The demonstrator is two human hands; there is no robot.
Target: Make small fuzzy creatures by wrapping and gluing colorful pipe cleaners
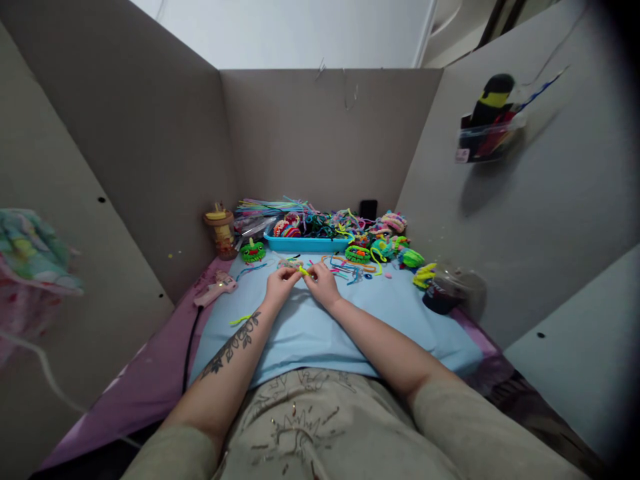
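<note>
My left hand [281, 281] and my right hand [323, 281] meet over a light blue mat [350, 327], fingers pinched together on a small yellow-green pipe cleaner piece [303, 271] held between them. The piece is tiny and its exact shape is unclear. Loose coloured pipe cleaners [350, 267] lie just beyond my fingers. A blue tray [305, 244] heaped with colourful pipe cleaner pieces stands behind them.
A pink glue gun [216, 291] with a black cord lies left of the mat. A small jar [221, 233] stands at the back left, a dark container [445, 293] at the right. Grey cardboard walls enclose the desk on three sides.
</note>
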